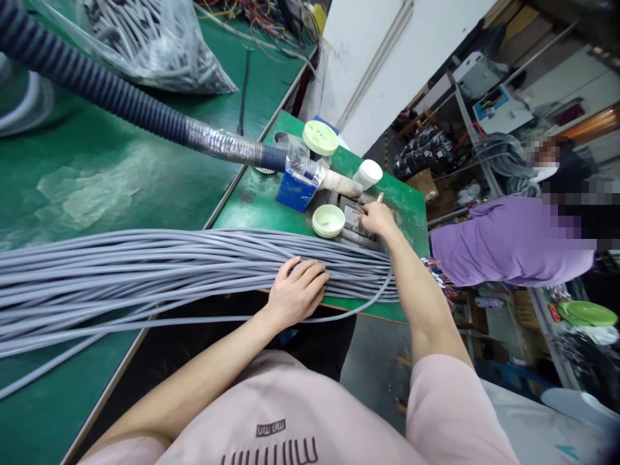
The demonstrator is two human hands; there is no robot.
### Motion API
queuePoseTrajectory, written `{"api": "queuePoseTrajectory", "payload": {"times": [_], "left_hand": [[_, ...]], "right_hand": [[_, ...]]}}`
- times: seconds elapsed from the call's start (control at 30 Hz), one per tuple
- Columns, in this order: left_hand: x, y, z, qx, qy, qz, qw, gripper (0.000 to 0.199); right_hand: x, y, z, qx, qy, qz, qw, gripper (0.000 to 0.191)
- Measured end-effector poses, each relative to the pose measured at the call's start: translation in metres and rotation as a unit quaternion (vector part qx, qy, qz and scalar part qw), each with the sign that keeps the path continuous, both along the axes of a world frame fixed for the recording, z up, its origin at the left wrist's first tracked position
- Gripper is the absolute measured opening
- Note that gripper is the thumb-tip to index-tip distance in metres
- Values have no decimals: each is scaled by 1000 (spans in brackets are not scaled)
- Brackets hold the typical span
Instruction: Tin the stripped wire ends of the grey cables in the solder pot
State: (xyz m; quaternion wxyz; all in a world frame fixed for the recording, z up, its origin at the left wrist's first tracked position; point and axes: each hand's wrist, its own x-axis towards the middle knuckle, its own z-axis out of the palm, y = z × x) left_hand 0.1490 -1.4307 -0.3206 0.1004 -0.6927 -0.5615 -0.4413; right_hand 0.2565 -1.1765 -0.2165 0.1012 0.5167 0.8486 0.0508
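My left hand (298, 290) lies flat, fingers stretched out, on a thick bundle of grey cables (184, 265) along the bench's front edge. My right hand (380, 216) is closed in a pinch around the end of one grey cable (371, 300), which loops below the bundle and passes behind my right forearm. Thin reddish wire ends (357, 210) stick out from my fingertips, over a small grey metal block (352, 219). Beside that block stands a shallow pale-green cup (329, 221). A taped, whitish nozzle (341, 183) points towards my right hand from behind.
A ribbed dark hose (121, 97) crosses the green table (145, 174) to a blue box (295, 190). A round yellow-green lid (320, 137) and white jar (368, 173) stand behind. A clear bag (165, 51) lies far left. A person in purple (508, 242) is at right.
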Motion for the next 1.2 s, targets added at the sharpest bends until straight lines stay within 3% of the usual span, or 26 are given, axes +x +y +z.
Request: {"api": "queuePoseTrajectory", "payload": {"times": [0.37, 0.47, 0.57, 0.73, 0.87, 1.03, 1.2], "left_hand": [[1, 0, -1, 12, 19, 22, 1000, 26], [1, 0, 0, 11, 20, 23, 999, 26], [0, 0, 0, 10, 22, 24, 999, 25], [1, 0, 0, 13, 19, 23, 999, 25], [1, 0, 0, 15, 17, 23, 999, 24], [1, 0, -1, 7, 15, 20, 1000, 25], [2, 0, -2, 6, 13, 14, 1000, 27]], "right_hand": [[0, 3, -3, 11, 3, -8, 1000, 26], [5, 0, 5, 19, 27, 1, 999, 21], [16, -16, 20, 9, 121, 25, 992, 18], [44, -70, 42, -60, 311, 69, 946, 25], [64, -112, 47, -82, 390, 86, 913, 25], [78, -146, 45, -133, 472, 50, 870, 25], [85, -163, 43, -184, 526, -13, 830, 27]]}}
